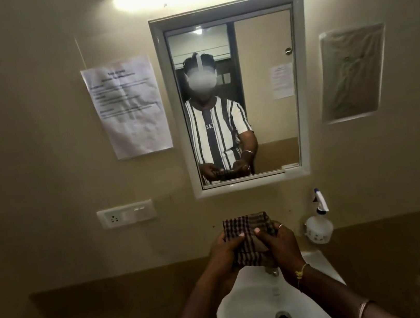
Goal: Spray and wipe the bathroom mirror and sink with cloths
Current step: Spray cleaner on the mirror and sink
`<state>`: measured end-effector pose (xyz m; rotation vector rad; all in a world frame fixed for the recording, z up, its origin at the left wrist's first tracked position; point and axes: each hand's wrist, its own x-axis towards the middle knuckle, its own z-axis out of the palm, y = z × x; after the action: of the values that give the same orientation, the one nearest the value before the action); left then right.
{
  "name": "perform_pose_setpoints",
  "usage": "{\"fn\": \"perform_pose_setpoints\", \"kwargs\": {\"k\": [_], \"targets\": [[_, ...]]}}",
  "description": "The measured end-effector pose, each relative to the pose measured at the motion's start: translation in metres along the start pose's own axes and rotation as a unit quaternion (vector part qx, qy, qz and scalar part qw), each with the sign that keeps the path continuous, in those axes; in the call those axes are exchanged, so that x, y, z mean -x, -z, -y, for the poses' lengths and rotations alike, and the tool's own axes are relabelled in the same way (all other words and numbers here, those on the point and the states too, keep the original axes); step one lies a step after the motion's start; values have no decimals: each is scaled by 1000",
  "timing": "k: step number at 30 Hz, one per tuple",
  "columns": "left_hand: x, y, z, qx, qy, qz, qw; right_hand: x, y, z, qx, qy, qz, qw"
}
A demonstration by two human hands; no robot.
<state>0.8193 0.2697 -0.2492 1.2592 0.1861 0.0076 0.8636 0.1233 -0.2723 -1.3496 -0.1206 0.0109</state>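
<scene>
Both hands, left hand (226,249) and right hand (281,243), are gripping a checked cloth (247,231) above the sink (252,305), hiding the tap; a spray bottle (319,221) is standing just right, below the mirror (240,94).

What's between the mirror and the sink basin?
Head view: the checked cloth, gripped by left hand and right hand, over the tap, before bare wall.

Head-worn view, close, toward mirror (272,127)

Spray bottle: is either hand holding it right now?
No, the spray bottle sits apart at the wall to the right, while the left hand and right hand both grip the checked cloth above the sink.
</scene>
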Motion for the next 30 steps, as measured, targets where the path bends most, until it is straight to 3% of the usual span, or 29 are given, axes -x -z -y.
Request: {"fn": "perform_pose_setpoints", "kwargs": {"k": [10, 19, 26, 30], "targets": [[-49, -49, -13, -15, -47, -36, 998, -70, 39, 29, 46, 60, 48, 996], [-78, -70, 0, -3, -49, -73, 996, -110, 59, 14, 26, 37, 56, 997], [-94, -60, 4, 16, -38, -50, 998, -118, 56, 11, 17, 44, 46, 998], [-104, -54, 18, 28, -8, -48, 998, -117, 60, -10, 5, 4, 43, 999]]}}
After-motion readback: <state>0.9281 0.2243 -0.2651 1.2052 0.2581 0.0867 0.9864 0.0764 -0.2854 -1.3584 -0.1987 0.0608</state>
